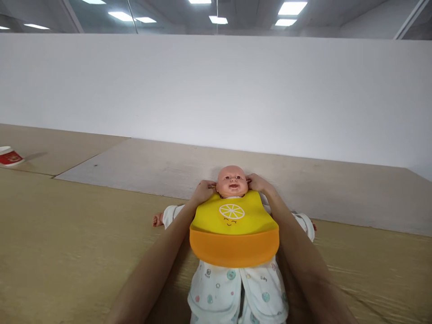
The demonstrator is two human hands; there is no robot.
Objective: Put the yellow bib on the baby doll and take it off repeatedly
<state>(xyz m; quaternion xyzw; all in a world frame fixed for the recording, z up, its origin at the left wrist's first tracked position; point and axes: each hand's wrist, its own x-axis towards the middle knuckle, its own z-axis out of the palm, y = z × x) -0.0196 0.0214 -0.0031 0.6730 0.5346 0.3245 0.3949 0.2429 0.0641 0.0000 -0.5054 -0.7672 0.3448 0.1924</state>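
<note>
A bald baby doll (232, 180) lies face up, its head away from me and its arms spread to both sides. Over its chest is a yellow bib (209, 218) with a lemon-slice print, a smiling face and an orange catch pocket (234, 249). My left hand (203, 191) is closed on the bib's upper edge, left of the doll's head. Opposite it, my right hand (258, 182) pinches the bib's other upper end beside the doll's ear. Both sets of fingertips are partly hidden by the head and neck. White printed clothing (219, 288) covers the doll's body.
The doll rests on a yellowish wooden surface (84, 238), with a paler board (162, 166) beyond its head. A white partition (216, 90) rises behind. At the far left edge stands a red and white paper cup (11, 157), cut off by the frame.
</note>
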